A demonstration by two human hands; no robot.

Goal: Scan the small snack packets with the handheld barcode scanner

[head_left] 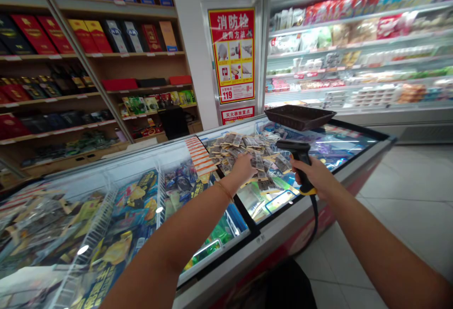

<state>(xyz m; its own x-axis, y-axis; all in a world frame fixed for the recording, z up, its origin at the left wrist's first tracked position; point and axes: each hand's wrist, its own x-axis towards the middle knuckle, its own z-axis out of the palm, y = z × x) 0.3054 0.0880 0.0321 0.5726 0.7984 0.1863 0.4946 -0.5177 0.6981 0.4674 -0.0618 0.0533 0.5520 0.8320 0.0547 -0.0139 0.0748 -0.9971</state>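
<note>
My right hand (315, 177) is wrapped round the grip of a black and yellow barcode scanner (297, 151), held above the freezer's right part with its head turned to the left. A cable hangs from the scanner's base. My left hand (244, 168), a thin band on its wrist, is at a pile of small flat packets (231, 145) with dark contents and tan edges. Its fingers are bent and closed at one of these packets, partly hidden by the hand. The pile is spread on the glass top of the chest freezer (264, 238).
A dark brown tray (300, 116) stands on the freezer's far right corner. Bagged food and white wire dividers (95, 224) show through the glass. Shelves of boxes (94, 35) rise at the left, a fire-hydrant poster (232, 56) behind, and a stocked chiller (354, 63) at the right.
</note>
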